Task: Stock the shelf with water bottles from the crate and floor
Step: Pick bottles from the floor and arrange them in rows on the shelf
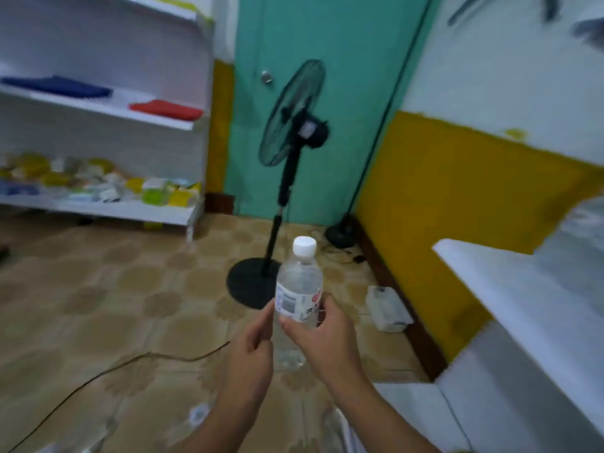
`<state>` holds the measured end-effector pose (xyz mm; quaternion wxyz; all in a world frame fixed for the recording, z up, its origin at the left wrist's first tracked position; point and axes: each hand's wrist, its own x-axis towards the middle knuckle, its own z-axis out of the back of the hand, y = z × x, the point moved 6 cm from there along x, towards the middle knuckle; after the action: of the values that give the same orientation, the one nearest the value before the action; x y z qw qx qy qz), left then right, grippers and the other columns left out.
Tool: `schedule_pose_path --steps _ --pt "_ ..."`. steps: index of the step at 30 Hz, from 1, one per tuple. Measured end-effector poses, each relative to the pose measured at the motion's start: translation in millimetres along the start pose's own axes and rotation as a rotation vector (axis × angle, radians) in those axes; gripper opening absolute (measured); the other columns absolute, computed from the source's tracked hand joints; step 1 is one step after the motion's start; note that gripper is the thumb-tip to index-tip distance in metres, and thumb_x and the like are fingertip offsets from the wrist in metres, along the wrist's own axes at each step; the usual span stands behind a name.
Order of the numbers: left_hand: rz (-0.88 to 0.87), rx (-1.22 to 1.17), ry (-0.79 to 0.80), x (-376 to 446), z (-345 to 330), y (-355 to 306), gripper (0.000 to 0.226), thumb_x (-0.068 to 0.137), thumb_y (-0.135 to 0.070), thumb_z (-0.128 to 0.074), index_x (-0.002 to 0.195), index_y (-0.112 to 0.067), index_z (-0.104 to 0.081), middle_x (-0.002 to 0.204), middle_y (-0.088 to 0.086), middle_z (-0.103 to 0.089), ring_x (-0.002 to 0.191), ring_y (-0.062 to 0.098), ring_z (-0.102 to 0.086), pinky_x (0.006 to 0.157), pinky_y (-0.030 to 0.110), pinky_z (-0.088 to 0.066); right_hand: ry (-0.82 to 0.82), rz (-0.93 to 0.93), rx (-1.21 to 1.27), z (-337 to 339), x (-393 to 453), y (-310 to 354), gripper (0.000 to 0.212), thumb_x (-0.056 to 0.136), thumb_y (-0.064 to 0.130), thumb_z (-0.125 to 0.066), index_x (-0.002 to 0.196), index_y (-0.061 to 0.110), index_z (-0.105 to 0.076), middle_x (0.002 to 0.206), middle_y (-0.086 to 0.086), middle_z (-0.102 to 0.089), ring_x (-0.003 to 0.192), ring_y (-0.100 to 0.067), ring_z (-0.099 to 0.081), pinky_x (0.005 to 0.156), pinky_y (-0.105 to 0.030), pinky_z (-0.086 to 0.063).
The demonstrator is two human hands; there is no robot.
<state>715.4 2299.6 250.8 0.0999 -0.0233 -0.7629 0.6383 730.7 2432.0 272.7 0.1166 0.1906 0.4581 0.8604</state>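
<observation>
Your right hand (322, 335) gripped the water bottle (299, 282) upright around its lower body — cap above your fingers, your left hand (253, 341) just beside it, fingers loosely curled, holding nothing.

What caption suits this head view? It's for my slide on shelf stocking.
Right hand grips an upright water bottle while the left hand touches it, a pedestal fan behind.
</observation>
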Motion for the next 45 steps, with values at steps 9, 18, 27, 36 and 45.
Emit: schedule_pose_path --steps 9,18,27,36,45 --pt "-0.141 -0.177 0.474 -93 -212 -124 0.044 0.093 0.009 -0.045 0.12 -0.02 -0.064 0.111 -0.01 -0.07 0.107 0.007 -0.064 0.088 0.025 -0.053 -0.565 -0.046 -0.369 268 -94 50 0.062 0.059 0.076 -0.062 0.097 0.03 -0.05 0.096 0.012 -0.064 0.09 -0.008 -0.063 0.074 -0.034 -0.053" --pt "0.0 -0.248 0.983 -233 -340 -153 0.048 0.093 0.008 -0.044 0.123 -0.024 -0.063 0.112 -0.007 -0.07 0.109 0.012 -0.064 0.097 0.038 -0.049 -0.928 -0.359 -0.534 410 -252 48 0.061 0.061 0.076 -0.062 0.1 0.031 -0.046 0.1 0.012 -0.061 0.094 -0.01 -0.061 0.079 -0.036 -0.053" --pt "-0.079 -0.209 1.175 -289 -362 -169 0.047 0.093 0.006 -0.046 0.114 -0.031 -0.066 0.105 -0.01 -0.072 0.102 0.006 -0.065 0.094 0.03 -0.049 -0.907 -0.421 -0.354 421 -319 43 0.066 0.069 0.068 -0.064 0.119 0.03 -0.046 0.117 0.012 -0.064 0.109 -0.011 -0.061 0.092 -0.038 -0.052" --pt "-0.476 0.203 1.196 -215 -378 -133 0.045 0.101 -0.014 -0.037 0.141 -0.035 -0.035 0.134 -0.026 -0.046 0.123 -0.007 -0.043 0.101 0.003 -0.029 -0.924 -0.412 -0.362 420 -256 22 0.067 0.058 0.067 -0.072 0.11 0.028 -0.055 0.104 0.013 -0.068 0.094 -0.005 -0.065 0.08 -0.033 -0.056" --pt "-0.93 0.975 1.076 -161 -415 -36 0.081 0.096 -0.047 -0.002 0.091 -0.019 -0.078 0.095 -0.007 -0.074 0.086 0.011 -0.071 0.073 0.025 -0.057 -0.926 -0.484 -0.344 464 -126 -49 0.072 0.061 0.042 -0.09 0.114 0.015 -0.049 0.114 -0.003 -0.066 0.101 -0.021 -0.065 0.08 -0.033 -0.054"
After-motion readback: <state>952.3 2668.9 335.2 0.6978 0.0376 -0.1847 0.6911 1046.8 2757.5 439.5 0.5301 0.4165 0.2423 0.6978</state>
